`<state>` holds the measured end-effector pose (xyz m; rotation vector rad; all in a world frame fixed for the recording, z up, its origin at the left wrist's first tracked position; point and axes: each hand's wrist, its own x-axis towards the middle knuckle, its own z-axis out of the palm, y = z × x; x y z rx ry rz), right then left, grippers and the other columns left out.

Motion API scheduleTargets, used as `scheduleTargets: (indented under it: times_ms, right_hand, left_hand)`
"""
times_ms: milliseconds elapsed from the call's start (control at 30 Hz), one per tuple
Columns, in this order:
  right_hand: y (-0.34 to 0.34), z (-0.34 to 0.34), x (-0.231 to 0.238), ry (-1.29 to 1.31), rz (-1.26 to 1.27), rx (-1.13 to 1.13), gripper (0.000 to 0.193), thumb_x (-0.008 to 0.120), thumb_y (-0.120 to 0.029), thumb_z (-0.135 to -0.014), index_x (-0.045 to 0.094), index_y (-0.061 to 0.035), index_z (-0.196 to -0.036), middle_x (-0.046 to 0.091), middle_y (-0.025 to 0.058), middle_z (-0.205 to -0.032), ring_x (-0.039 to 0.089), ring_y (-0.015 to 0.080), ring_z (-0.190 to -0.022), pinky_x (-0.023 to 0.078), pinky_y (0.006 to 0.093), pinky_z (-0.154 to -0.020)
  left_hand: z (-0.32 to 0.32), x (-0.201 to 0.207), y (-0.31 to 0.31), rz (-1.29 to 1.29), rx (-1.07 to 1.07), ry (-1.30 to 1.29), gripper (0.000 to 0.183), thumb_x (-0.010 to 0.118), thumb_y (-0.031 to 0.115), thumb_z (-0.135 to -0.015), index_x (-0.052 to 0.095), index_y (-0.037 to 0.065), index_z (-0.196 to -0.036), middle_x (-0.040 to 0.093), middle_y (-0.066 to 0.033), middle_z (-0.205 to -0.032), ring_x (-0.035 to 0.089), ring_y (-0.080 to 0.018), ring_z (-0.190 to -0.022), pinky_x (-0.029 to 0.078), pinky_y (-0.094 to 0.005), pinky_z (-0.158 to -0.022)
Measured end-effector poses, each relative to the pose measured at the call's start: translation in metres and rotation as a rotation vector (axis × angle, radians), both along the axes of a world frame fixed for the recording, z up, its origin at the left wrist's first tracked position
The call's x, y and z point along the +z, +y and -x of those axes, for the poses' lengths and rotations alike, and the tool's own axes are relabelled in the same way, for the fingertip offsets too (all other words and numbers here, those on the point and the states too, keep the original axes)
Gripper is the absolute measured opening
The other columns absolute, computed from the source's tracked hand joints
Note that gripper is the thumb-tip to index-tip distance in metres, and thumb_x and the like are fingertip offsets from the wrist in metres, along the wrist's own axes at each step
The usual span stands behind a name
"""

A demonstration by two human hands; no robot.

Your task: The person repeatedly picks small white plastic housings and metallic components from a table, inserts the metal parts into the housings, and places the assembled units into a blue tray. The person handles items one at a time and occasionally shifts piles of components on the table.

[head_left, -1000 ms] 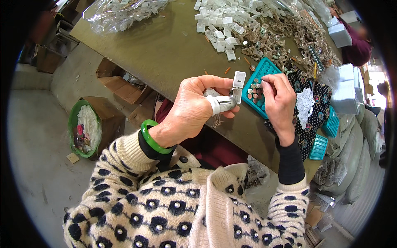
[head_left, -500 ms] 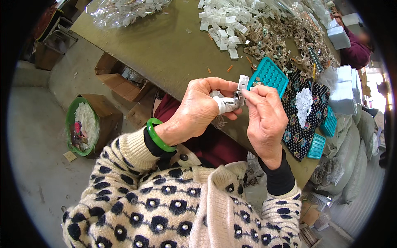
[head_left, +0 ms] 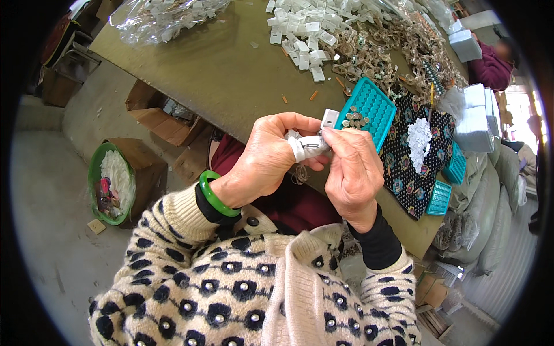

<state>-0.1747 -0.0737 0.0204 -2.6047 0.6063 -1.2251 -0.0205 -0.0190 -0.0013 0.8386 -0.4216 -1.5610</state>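
Note:
Between the fingertips of my left hand (head_left: 266, 145) is a small white plastic case (head_left: 330, 117), its upper end standing clear. A white wrapping (head_left: 307, 146) sits about a finger of that hand, and a green bangle (head_left: 214, 195) is round the wrist. My right hand (head_left: 356, 172) is closed, thumb and fingertips pinched against the lower part of the case. They cover what lies inside it. Just beyond the right hand is a teal ridged tray (head_left: 376, 108) with several small round metal discs (head_left: 354, 119), like button cells, at its near side.
White plastic cases (head_left: 309, 36) are heaped on the table (head_left: 231, 75) beside tangled thin wires (head_left: 378, 49). White pieces (head_left: 418, 138) lie on a patterned cloth (head_left: 404, 179). A green basin (head_left: 95, 173) and cardboard box (head_left: 164, 130) stand left; a person (head_left: 490, 69) sits far right.
My right fingers have moved over the lower part of the case and cover more of it. Both hands are slightly further left in view, and the metal discs in the tray are more exposed.

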Motion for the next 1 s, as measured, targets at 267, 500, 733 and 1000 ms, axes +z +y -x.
scheduleTargets:
  times_ms: [267, 500, 733, 1000]
  right_hand:
    - [-0.044, 0.035, -0.003, 0.131, 0.005, -0.374, 0.031, 0.068, 0.009, -0.078, 0.065, 0.0016, -0.108, 0.057, 0.0133, -0.096, 0.059, 0.0296, -0.086, 0.050, 0.0380, -0.073]
    - [-0.059, 0.052, -0.025, 0.373, 0.055, -0.347, 0.021, 0.071, 0.000, -0.077, 0.067, -0.0010, -0.098, 0.055, 0.0083, -0.089, 0.056, 0.0266, -0.083, 0.046, 0.0380, -0.073]
    - [-0.057, 0.053, -0.011, 0.199, -0.196, -0.287, 0.012, 0.068, 0.004, -0.079, 0.064, 0.0001, -0.090, 0.059, 0.0106, -0.086, 0.060, 0.0269, -0.078, 0.049, 0.0363, -0.069]
    - [-0.021, 0.032, 0.006, -0.077, -0.241, -0.135, 0.013, 0.068, 0.003, -0.084, 0.065, -0.0003, -0.097, 0.064, 0.0124, -0.090, 0.064, 0.0268, -0.081, 0.053, 0.0336, -0.072]
  left_hand:
    - [-0.001, -0.001, -0.006, 0.018, -0.053, 0.130, 0.015, 0.070, 0.007, -0.088, 0.058, 0.004, -0.097, 0.061, -0.0076, -0.083, 0.052, -0.0109, -0.054, 0.035, -0.0222, -0.043]
    - [0.003, -0.001, -0.011, 0.026, -0.072, 0.099, 0.021, 0.065, 0.009, -0.092, 0.060, 0.000, -0.111, 0.067, -0.0145, -0.097, 0.066, -0.0182, -0.071, 0.045, -0.0231, -0.046]
    - [0.005, 0.000, -0.017, 0.081, -0.152, 0.158, 0.030, 0.060, 0.010, -0.096, 0.059, 0.000, -0.125, 0.066, -0.0200, -0.114, 0.070, -0.0289, -0.098, 0.054, -0.0241, -0.051]
    - [0.010, -0.005, -0.018, 0.071, -0.146, 0.225, 0.028, 0.061, 0.010, -0.095, 0.060, 0.002, -0.123, 0.067, -0.0181, -0.112, 0.070, -0.0283, -0.098, 0.052, -0.0231, -0.049]
